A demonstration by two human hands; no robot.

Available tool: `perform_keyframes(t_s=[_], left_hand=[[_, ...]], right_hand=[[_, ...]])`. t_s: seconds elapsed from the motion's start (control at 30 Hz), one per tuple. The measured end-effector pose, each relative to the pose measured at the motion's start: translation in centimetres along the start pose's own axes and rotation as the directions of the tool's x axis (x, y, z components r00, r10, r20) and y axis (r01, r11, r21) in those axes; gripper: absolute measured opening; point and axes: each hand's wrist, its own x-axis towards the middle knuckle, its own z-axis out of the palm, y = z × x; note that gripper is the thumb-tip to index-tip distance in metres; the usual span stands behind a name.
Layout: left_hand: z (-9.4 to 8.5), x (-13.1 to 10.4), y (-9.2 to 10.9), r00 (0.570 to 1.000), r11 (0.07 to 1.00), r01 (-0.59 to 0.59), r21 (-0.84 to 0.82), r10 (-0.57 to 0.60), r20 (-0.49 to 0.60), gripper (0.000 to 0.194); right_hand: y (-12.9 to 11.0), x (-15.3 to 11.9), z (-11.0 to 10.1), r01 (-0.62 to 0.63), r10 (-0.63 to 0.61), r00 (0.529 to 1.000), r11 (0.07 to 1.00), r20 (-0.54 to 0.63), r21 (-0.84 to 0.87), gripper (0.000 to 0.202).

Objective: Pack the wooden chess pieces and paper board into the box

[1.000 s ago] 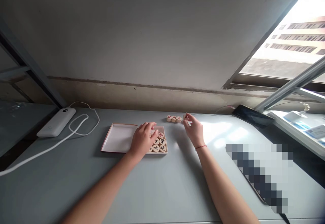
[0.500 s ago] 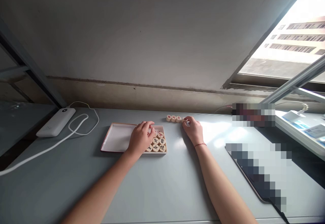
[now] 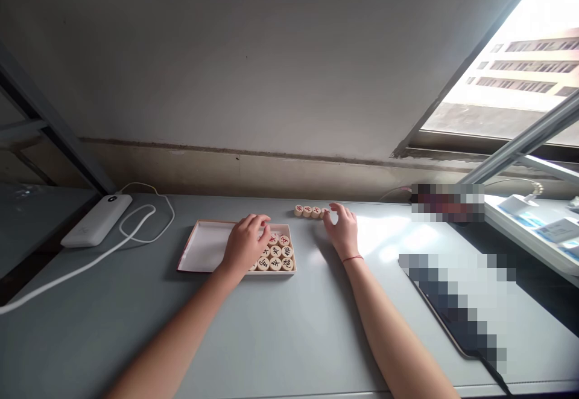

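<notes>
An open box (image 3: 295, 254) holds rows of round wooden pieces (image 3: 275, 252) with red or black characters; its left part shows a bare white inside. My left hand (image 3: 246, 243) hovers over the middle of the box, fingers apart, hiding some pieces. Behind the box, several red-marked pieces (image 3: 307, 211) stand side by side in a short row. At the right end of that row is my right hand (image 3: 342, 228), its thumb and fingers apart around the last piece (image 3: 324, 212), with nothing seen held.
On the left lies a white power bank (image 3: 97, 221) with a looping white cable (image 3: 94, 261). A dark flat device (image 3: 446, 311), partly blurred out, lies at the right. Behind stands a wall; a shelf (image 3: 543, 230) with small boxes is at the far right.
My right hand's fingers have opened off the piece at the row's right end. My left hand has shifted slightly left, uncovering more pieces in the box.
</notes>
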Motion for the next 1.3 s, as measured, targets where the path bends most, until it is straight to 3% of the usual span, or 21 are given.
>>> perform_keyframes(t_s=[0.07, 0.17, 0.27, 0.37, 0.6, 0.87, 0.97, 1.07, 1.13, 1.2, 1.3], left_hand=[[-0.6, 0.4, -0.7, 0.999, 1.0, 0.001, 0.016, -0.001, 0.054, 0.018], [-1.3, 0.5, -1.9, 0.991, 0.994, -0.005, 0.109, -0.01, 0.136, 0.021], [-1.5, 0.1, -2.7, 0.986, 0.976, -0.006, 0.217, -0.03, 0.164, 0.023], [-1.3, -0.4, -2.8, 0.975, 0.965, -0.032, 0.26, -0.028, 0.222, 0.027], [-1.7, -0.7, -2.5, 0.956, 0.972, -0.052, 0.231, -0.019, 0.292, 0.025], [-2.9, -0.3, -3.1, 0.9, 0.996, 0.006, 0.085, -0.043, 0.434, 0.017], [-3.0, -0.1, -3.5, 0.944, 1.0, -0.018, 0.02, 0.01, 0.329, 0.018], [-2.9, 0.0, -3.0, 0.989, 0.991, 0.041, -0.125, -0.023, 0.143, 0.024], [-2.5, -0.1, -2.2, 0.985, 0.952, 0.142, -0.27, -0.111, 0.129, 0.027], [-1.9, -0.3, -1.2, 0.962, 0.875, 0.243, -0.419, -0.161, 0.221, 0.03], [-0.8, -0.6, -0.2, 0.926, 0.715, 0.364, -0.597, -0.209, 0.315, 0.036]], right_hand=[[-2.0, -0.5, -0.2, 0.085, -0.091, 0.995, 0.988, 0.044, 0.131, 0.027], [-5.5, -1.7, -0.2, 0.142, -0.238, 0.937, 0.928, 0.255, 0.344, 0.028], [-7.6, -2.9, 0.3, 0.177, -0.301, 0.859, 0.933, 0.413, 0.313, 0.04], [-8.1, -3.6, 0.8, 0.198, -0.286, 0.842, 0.952, 0.457, 0.233, 0.047], [-7.8, -3.9, 1.1, 0.201, -0.266, 0.855, 0.961, 0.444, 0.189, 0.049], [-8.0, -3.8, 0.8, 0.172, -0.256, 0.854, 0.961, 0.453, 0.219, 0.049], [-8.3, -3.7, 0.2, 0.146, -0.266, 0.884, 0.938, 0.384, 0.313, 0.038], [-9.3, -3.9, -0.5, 0.266, -0.37, 0.904, 0.88, 0.216, 0.393, 0.028], [-10.3, -4.4, -0.8, 0.379, -0.474, 0.868, 0.825, 0.149, 0.419, 0.032], [-11.1, -4.9, -0.9, 0.448, -0.545, 0.829, 0.783, 0.128, 0.431, 0.029], [-11.7, -5.3, -0.9, 0.48, -0.575, 0.811, 0.76, 0.109, 0.438, 0.023]])
